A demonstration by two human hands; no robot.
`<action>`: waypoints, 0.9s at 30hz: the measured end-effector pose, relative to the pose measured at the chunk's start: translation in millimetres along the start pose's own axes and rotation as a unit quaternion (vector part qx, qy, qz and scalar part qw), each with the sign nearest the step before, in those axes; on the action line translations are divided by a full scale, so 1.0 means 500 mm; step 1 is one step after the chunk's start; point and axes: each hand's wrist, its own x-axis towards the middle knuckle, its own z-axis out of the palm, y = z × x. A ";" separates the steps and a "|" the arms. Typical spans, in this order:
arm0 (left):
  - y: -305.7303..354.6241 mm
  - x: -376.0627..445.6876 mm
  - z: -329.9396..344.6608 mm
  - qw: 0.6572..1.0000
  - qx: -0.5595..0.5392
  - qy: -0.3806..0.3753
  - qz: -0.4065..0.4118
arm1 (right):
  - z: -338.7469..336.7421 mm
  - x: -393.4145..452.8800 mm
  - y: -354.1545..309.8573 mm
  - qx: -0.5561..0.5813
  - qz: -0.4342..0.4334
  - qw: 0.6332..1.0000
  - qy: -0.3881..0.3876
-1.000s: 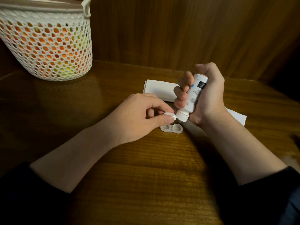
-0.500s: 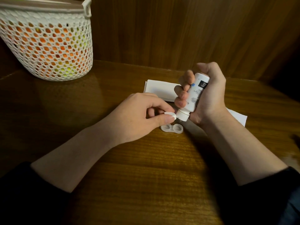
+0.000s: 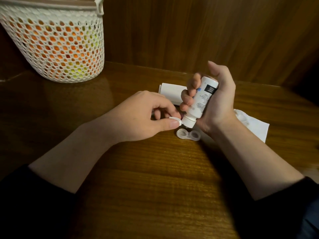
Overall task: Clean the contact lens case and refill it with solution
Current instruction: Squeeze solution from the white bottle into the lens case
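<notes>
The clear contact lens case lies open on the wooden table, both wells uncovered. My right hand grips a white solution bottle upside down, with its nozzle just above the case's left well. My left hand pinches a small white cap between thumb and fingers, right beside the bottle's nozzle. No stream of liquid can be made out.
A white mesh basket with orange and yellow contents stands at the back left. A white box lies behind my hands, and a white tissue is spread at the right. A wood panel wall closes off the back.
The bottle has tilted slightly more upright in my right hand, whose thumb has lifted off it. The left hand and the case have stayed in place.
</notes>
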 end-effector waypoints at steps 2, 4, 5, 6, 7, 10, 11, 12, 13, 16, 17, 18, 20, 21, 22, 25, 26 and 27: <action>-0.002 0.001 0.000 1.000 0.001 0.000 0.000 | 0.000 0.001 0.002 0.015 0.001 1.000 0.007; -0.002 0.000 0.000 1.000 -0.002 -0.001 0.000 | 0.000 0.003 0.002 0.024 -0.005 1.000 0.016; -0.002 0.000 0.000 1.000 -0.006 -0.001 -0.002 | 0.001 0.003 0.002 0.027 -0.007 0.999 0.021; -0.003 0.000 0.000 1.000 -0.010 -0.001 -0.002 | 0.001 0.004 0.002 0.028 -0.009 0.999 0.026; -0.003 0.000 0.000 1.000 -0.014 -0.001 -0.002 | 0.002 0.005 0.003 0.030 -0.009 0.999 0.030; -0.002 0.000 0.000 1.000 -0.018 -0.003 -0.001 | 0.003 0.005 0.004 0.038 -0.004 0.998 0.040; -0.002 0.000 -0.001 1.000 -0.020 -0.003 -0.001 | 0.003 0.005 0.004 0.039 -0.003 0.998 0.040; -0.002 -0.001 -0.001 1.000 -0.023 -0.004 -0.002 | 0.003 0.005 0.004 0.039 -0.002 0.998 0.039; -0.002 -0.001 -0.001 1.000 -0.024 -0.005 -0.002 | 0.003 0.004 0.003 0.039 -0.002 0.999 0.037; -0.002 -0.001 0.000 1.000 -0.022 -0.007 -0.001 | 0.004 0.004 0.003 0.035 -0.004 0.999 0.035; -0.002 0.000 0.000 1.000 -0.023 -0.006 -0.001 | 0.004 0.004 0.003 0.035 -0.004 0.999 0.035; -0.002 0.000 0.000 1.000 -0.024 -0.006 -0.002 | 0.004 0.005 0.004 0.034 -0.005 0.999 0.036; -0.003 0.000 0.000 1.000 -0.021 -0.006 -0.002 | 0.004 0.005 0.004 0.031 -0.008 0.999 0.037; -0.003 0.000 0.000 1.000 -0.020 -0.006 -0.002 | 0.004 0.006 0.004 0.030 -0.009 0.999 0.036; -0.003 0.000 0.000 1.000 -0.020 -0.005 -0.002 | 0.004 0.006 0.004 0.030 -0.009 0.999 0.036; -0.004 0.000 0.000 1.000 -0.021 -0.004 -0.001 | 0.003 0.005 0.004 0.028 -0.011 0.999 0.035; -0.004 0.000 0.000 1.000 -0.019 -0.004 0.001 | 0.003 0.005 0.005 0.026 -0.012 0.999 0.034; -0.005 0.000 0.000 1.000 -0.017 -0.004 0.002 | 0.002 0.005 0.005 0.025 -0.013 0.999 0.034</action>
